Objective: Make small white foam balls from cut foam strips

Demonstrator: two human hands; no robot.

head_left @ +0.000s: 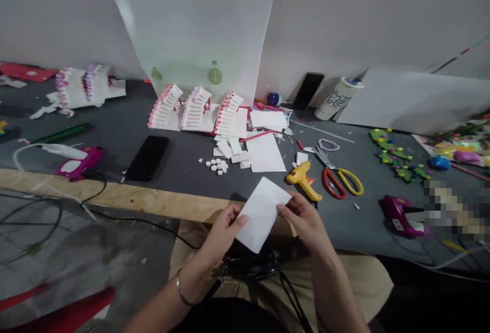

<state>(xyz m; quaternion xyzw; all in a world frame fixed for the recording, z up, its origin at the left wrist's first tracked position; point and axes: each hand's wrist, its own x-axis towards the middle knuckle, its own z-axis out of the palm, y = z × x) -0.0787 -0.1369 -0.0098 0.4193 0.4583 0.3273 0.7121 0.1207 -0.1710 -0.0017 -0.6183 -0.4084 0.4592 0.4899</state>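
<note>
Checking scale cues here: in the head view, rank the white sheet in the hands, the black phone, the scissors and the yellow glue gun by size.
1. White sheet, though nearness to the camera makes this unsure.
2. Black phone and scissors, which look alike.
3. Yellow glue gun.

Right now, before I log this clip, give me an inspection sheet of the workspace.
Surface: grey-topped workbench with a plywood front edge.
Job's things: white sheet, held above the bench edge.
Hands: left hand and right hand grip opposite sides of the sheet.
Clutter: yellow glue gun, red-and-yellow scissors, black phone, white offcuts, stepped white models.
Cables: black cable runs from a magenta glue gun over the bench edge.
Surroundings: white partition boards behind the bench, concrete floor at lower left.
</note>
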